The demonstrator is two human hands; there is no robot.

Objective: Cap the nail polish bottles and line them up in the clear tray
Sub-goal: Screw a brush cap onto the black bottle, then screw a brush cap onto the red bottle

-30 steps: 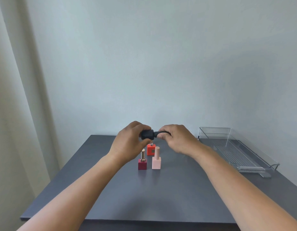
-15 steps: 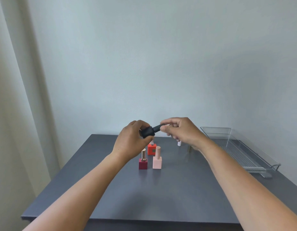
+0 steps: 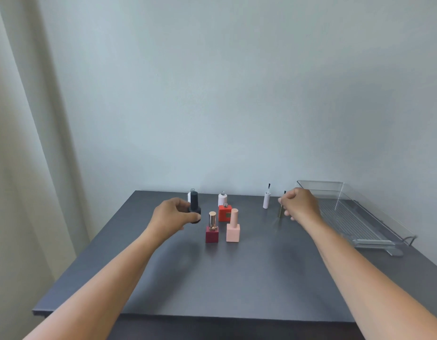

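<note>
Capping is the step, we judge: left hand (image 3: 172, 217) grips black bottle (image 3: 194, 207) at ten o'clock; right hand (image 3: 299, 204) curls by gold cap (image 3: 280, 213) at two o'clock, hold unclear; pinch next.

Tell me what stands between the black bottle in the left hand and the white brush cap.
In the head view, two uncapped bottles stand there: a white bottle and, in front of it, an orange-red bottle.

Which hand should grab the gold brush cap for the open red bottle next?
Right. The right hand sits curled just beside the gold brush cap; the left hand grips the black bottle, farther off.
</note>
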